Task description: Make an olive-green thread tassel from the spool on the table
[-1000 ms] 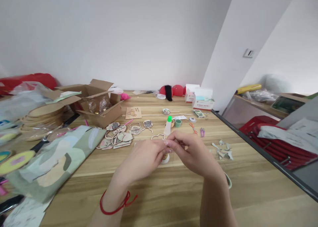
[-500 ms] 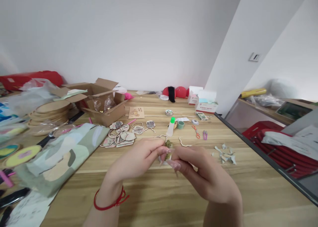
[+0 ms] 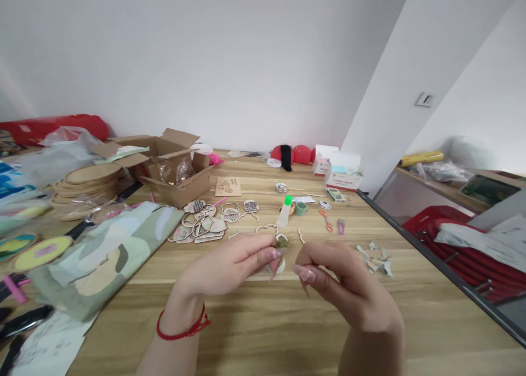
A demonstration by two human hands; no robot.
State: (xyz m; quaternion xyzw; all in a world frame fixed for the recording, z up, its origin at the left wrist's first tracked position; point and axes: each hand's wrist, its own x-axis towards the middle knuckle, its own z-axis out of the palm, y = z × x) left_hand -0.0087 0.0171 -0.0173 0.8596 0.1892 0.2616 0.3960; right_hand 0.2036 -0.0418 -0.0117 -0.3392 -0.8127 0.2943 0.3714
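My left hand (image 3: 230, 261), with a red cord bracelet (image 3: 183, 335) at the wrist, is closed on a small white-edged piece with a green, moss-like tuft (image 3: 281, 241). Its fingers hide much of that piece. To the right, apart from it, my right hand (image 3: 332, 283) is pinched. A thin tip shows below those fingertips, but what it belongs to I cannot make out. Just beyond both hands stands a glue bottle (image 3: 283, 216) with a green cap. A scalloped wooden outline (image 3: 266, 228) lies near my left fingers.
Left of the hands lie several wooden cutouts (image 3: 205, 222) and patterned fabric (image 3: 110, 255). Behind them sits an open cardboard box (image 3: 176, 192). To the right are orange scissors (image 3: 326, 221), purple snips (image 3: 341, 226), a green cup (image 3: 301, 208) and torn scraps (image 3: 380, 260).
My right hand has drawn away to the right from the small piece, which stays in my left hand. More of the green tuft now shows. The view has shifted slightly.
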